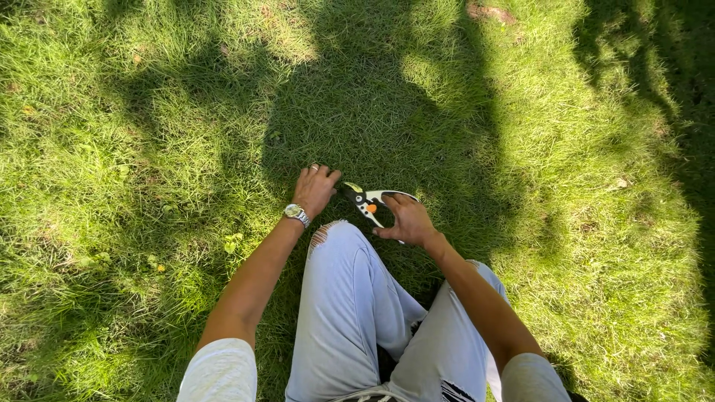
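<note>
While kneeling on grass, right hand grip closed around pruning shears, left hand seemingly pinching blades

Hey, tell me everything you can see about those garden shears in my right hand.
The garden shears are small hand pruners with black and white handles, an orange knob at the pivot and short blades pointing left toward the left hand. The right hand holds the handles, just above the grass, ahead of the knee.

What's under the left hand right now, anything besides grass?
Only shaded grass shows around the left hand, which presses down into it. Whatever lies beneath the palm is covered. The pruning shears sit in the right hand.
</note>
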